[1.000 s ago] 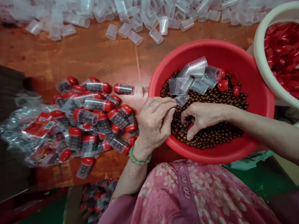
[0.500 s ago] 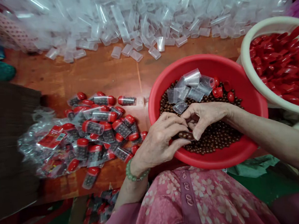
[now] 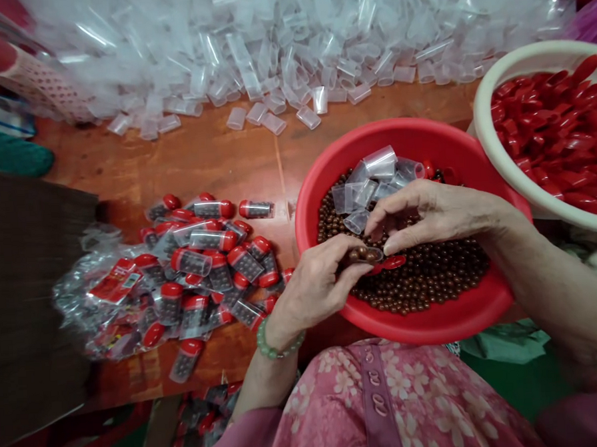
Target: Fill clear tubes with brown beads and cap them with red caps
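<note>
- Orange-brown wooden tabletop (image 3: 175, 163) runs out ahead of you, with a big heap of empty clear plastic tubes (image 3: 269, 51) along its far side.
- Your left hand (image 3: 312, 286), a jade bead bracelet (image 3: 279, 341) at its wrist, is curled nearly closed around a clear tube (image 3: 366, 254) that has a few beads inside.
- Your right hand (image 3: 438, 213) is half open, fingers bent downward over the basin, gripping nothing you can see; its fingertips are just beside the tube.
- A red cap (image 3: 393, 262) sits right by your left hand's fingers; you cannot tell whether it is held or lying on the beads.
- Under your hands, a red plastic basin (image 3: 316, 182) holds a layer of brown beads (image 3: 421, 280), with a cluster of empty clear tubes (image 3: 361, 190) lying on them.
- Just beside it on your right, a white basin (image 3: 483, 120) is full of red caps (image 3: 547, 110).
- Left of the red basin, red-capped filled tubes (image 3: 211, 268) lie scattered on the table, touching a clear plastic bag (image 3: 77, 302) with a red label (image 3: 115, 281).
- More filled tubes (image 3: 203, 415) lie below the table edge, next to your pink floral garment (image 3: 388, 405).
</note>
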### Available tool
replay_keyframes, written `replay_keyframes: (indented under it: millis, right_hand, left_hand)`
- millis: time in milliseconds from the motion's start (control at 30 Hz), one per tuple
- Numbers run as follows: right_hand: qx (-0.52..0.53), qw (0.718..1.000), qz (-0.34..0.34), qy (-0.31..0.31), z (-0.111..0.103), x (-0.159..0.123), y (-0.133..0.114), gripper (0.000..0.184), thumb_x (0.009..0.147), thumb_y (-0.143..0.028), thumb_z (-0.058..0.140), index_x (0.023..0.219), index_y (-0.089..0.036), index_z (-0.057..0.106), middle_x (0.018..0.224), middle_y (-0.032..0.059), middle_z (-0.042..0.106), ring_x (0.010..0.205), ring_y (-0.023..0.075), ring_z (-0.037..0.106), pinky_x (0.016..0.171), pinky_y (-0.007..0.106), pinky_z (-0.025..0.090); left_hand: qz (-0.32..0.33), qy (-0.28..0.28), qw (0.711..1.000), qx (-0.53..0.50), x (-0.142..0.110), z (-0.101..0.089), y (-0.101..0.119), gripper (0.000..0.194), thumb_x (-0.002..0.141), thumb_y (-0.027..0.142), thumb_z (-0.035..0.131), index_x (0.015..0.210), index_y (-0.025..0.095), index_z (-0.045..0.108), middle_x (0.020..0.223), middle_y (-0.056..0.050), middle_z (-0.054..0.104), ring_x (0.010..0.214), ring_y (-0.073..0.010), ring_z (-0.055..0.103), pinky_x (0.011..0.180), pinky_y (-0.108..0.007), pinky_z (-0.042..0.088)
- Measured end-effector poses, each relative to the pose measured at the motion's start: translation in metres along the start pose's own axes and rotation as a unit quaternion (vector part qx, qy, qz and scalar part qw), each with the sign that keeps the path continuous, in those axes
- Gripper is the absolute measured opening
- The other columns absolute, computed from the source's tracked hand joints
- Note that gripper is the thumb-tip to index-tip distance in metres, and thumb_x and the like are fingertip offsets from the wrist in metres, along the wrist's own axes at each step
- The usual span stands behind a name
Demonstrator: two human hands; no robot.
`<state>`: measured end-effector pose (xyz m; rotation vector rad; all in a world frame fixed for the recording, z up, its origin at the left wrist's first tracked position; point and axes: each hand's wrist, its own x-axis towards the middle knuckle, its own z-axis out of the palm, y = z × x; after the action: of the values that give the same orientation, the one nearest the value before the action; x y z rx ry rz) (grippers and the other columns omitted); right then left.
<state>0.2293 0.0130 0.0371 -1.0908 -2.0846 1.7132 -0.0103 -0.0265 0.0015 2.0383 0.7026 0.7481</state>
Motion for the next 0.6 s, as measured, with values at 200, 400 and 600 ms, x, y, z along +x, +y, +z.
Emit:
replay_keyframes:
  millis: [200,400,600]
  right_hand:
    - [0.047,0.998,-0.031,-0.002,0.003,-0.002,-0.001,0.03,0.088,-0.034,0.068,0.11,-0.014,0.072,0.09,0.0017,0.076,0.077,0.0117,0.067,0.07,0.023,0.052]
    - [0.052,0.995,-0.087,0.01,0.005,-0.003,0.003,0.027,0.091,-0.033,0.069,0.109,-0.013,0.074,0.096,0.0055,0.078,0.085,0.0126,0.071,0.076,0.022,0.055]
    - [0.069,0.99,-0.114,0.055,0.011,-0.004,-0.002,0.02,0.089,-0.025,0.071,0.104,-0.013,0.074,0.092,0.0037,0.078,0.082,0.0113,0.071,0.072,0.02,0.056]
  left_hand:
    - [-0.004,0.031,1.0,0.002,0.005,0.002,-0.002,0.013,0.092,0.025,0.068,0.101,0.015,0.067,0.094,-0.005,0.077,0.084,-0.0143,0.073,0.078,-0.022,0.055]
    - [-0.031,0.028,0.998,-0.047,0.007,-0.001,-0.001,0.014,0.092,0.025,0.069,0.102,0.015,0.067,0.09,-0.003,0.075,0.079,-0.0126,0.07,0.075,-0.021,0.053]
    - [-0.049,0.056,0.989,-0.129,0.003,-0.001,-0.004,0.014,0.097,0.025,0.061,0.108,0.018,0.062,0.096,-0.003,0.071,0.085,-0.0129,0.066,0.077,-0.023,0.052]
